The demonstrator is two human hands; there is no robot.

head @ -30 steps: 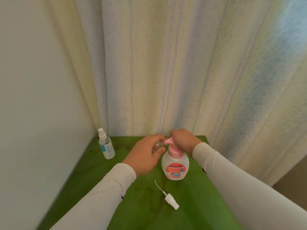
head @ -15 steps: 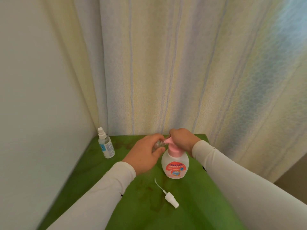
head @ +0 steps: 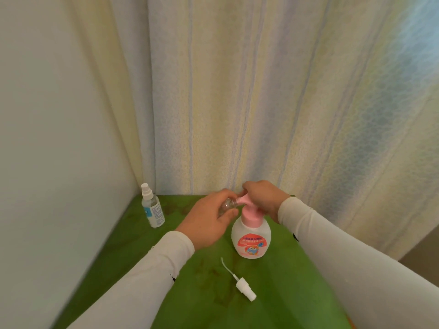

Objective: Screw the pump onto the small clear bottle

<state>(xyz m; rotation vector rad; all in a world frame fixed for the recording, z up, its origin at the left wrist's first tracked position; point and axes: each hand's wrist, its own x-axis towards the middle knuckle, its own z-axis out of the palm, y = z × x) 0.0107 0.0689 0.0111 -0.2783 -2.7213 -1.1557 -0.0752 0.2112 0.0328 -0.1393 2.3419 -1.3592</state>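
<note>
**Ana:** Green tabletop (head: 297, 293) wedged into a corner, pale wall (head: 59, 127) along its left edge and a striped curtain (head: 261, 91) hanging down behind the far edge.

**Ben:** And both hands are busy near that far edge. What's the left hand (head: 209, 222) got?

**Ana:** A small clear bottle (head: 62, 205), tilted, its mouth right up against the pink spout. Fingers curled round it, thumb underneath; most of the bottle is hidden in the grip.

**Ben:** The right hand (head: 263, 198)?

**Ana:** On top of the pink pump head (head: 245, 201) of the soap dispenser (head: 251, 238). Fingers bent over the head; whether they press or just rest there, I cannot tell.

**Ben:** Where does the dispenser stand?

**Ana:** Upright on the tabletop, towards the far edge, about midway across, label facing us.

**Ben:** Anything else out there?

**Ana:** A white spray cap (head: 244, 287) with its thin dip tube lies flat nearer the front, just this side of the dispenser, touching nothing. And a labelled spray bottle (head: 152, 207) stands in the far left corner, close to the wall, well apart from the hands. White sleeves (head: 344, 257) cover both forearms.
</note>
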